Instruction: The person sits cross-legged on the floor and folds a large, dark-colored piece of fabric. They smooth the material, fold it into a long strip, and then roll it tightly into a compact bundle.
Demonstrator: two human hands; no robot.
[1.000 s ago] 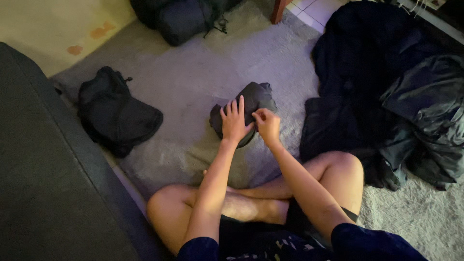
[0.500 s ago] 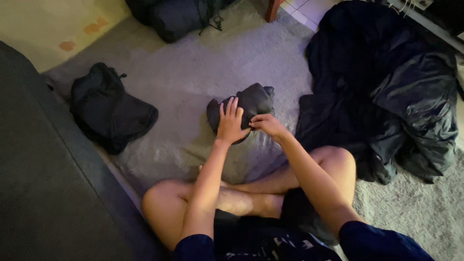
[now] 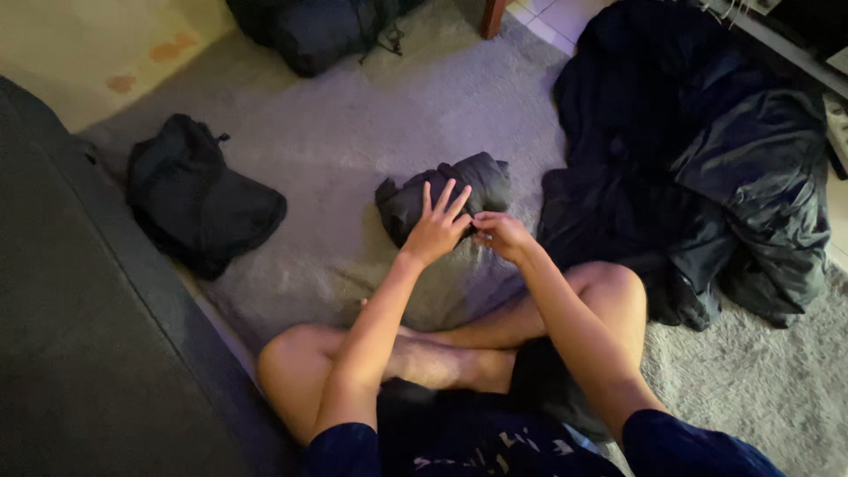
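Observation:
A small rolled dark grey garment (image 3: 477, 181) lies on the grey carpet (image 3: 353, 132) in front of my crossed legs. My left hand (image 3: 435, 225) rests flat on its near side with the fingers spread. Just to the right, my right hand (image 3: 501, 234) pinches the bundle's near edge with curled fingers. Both forearms reach forward over my bare knees.
A heap of dark clothes (image 3: 698, 159) fills the right side. A folded dark garment (image 3: 199, 199) lies at the left, beside a dark sofa (image 3: 79, 336). A dark bag (image 3: 309, 31) and a wooden furniture leg (image 3: 492, 18) stand at the far edge.
Both hands stay on the rolled garment; the left hand's fingers have spread wider. The camera has shifted slightly, so the bundle sits a little lower in view.

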